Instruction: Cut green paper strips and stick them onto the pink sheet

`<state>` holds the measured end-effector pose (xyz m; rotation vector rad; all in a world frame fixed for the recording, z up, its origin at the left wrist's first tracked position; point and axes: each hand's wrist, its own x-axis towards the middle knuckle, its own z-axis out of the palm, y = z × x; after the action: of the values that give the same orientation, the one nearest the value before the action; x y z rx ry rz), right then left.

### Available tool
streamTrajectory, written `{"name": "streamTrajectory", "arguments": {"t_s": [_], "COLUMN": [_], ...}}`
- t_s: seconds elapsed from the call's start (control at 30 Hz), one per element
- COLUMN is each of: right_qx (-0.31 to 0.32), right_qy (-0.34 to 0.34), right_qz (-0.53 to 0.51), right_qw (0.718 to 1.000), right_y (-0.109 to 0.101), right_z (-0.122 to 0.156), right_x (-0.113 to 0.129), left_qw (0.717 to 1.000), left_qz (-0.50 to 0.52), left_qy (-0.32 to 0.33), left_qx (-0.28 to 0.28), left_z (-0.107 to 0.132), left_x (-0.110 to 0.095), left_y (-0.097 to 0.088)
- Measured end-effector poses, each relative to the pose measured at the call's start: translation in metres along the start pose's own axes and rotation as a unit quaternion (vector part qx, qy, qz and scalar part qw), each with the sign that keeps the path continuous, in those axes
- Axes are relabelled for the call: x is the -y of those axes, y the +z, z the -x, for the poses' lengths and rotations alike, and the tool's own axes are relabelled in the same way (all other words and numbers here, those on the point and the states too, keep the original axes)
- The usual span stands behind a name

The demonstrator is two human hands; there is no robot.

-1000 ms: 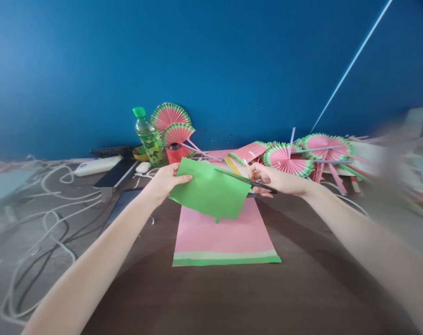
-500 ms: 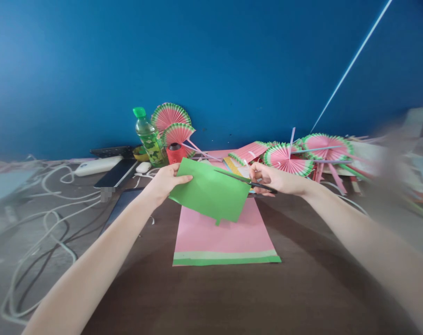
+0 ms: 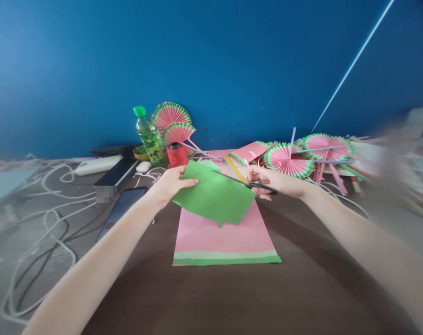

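Observation:
My left hand (image 3: 176, 184) pinches the left side of a green sheet of paper (image 3: 214, 197), thumb on top. In my right hand (image 3: 265, 180) is a pair of black-handled scissors (image 3: 244, 184), fingers through the loops. The blades point left and lie along the sheet's upper right edge. A small green tab hangs from the sheet's lower edge. Beneath, flat on the table, lies a pink sheet (image 3: 221, 237) with a pale green and a darker green strip along its near edge; the green paper hides its upper part.
Pleated pink-and-green paper fans (image 3: 288, 159) lie at the back right, and others (image 3: 171, 121) lean near a green-capped bottle (image 3: 148, 137) and a red spool-like object (image 3: 176, 154). Left are a dark phone (image 3: 122, 209), a power bank (image 3: 116, 174) and tangled white cables (image 3: 59, 232).
The green sheet and my left hand have shifted slightly right and down. The scissors now lie nearer the sheet's upper edge, while my right hand has barely moved.

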<state>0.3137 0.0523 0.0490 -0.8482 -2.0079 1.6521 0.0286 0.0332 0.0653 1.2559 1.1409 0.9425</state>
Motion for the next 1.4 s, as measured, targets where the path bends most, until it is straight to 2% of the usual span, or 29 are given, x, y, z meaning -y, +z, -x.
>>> {"name": "streamTrajectory", "arguments": {"t_s": [0.37,0.8,1.1,1.4], "right_qx": [0.004,0.001,-0.004,0.006], "right_qy": [-0.005,-0.029,-0.022,-0.016], "right_qz": [0.021,0.036,0.035,0.034], "right_qw": [1.0,0.999,0.999,0.999], "right_y": [0.005,0.004,0.004,0.011], "right_z": [-0.001,-0.002,-0.001,-0.001], "right_x": [0.003,0.001,0.0,0.005], "left_qw": [0.999,0.999,0.999,0.997], "left_qz": [-0.016,-0.014,0.028,0.018], "left_qy": [-0.01,-0.024,-0.043,-0.062], "left_qx": [0.041,0.032,0.014,0.04], "left_z": [0.002,0.004,0.004,0.009], "left_x": [0.003,0.0,0.001,-0.002], "left_y": [0.007,0.01,0.011,0.019]}}
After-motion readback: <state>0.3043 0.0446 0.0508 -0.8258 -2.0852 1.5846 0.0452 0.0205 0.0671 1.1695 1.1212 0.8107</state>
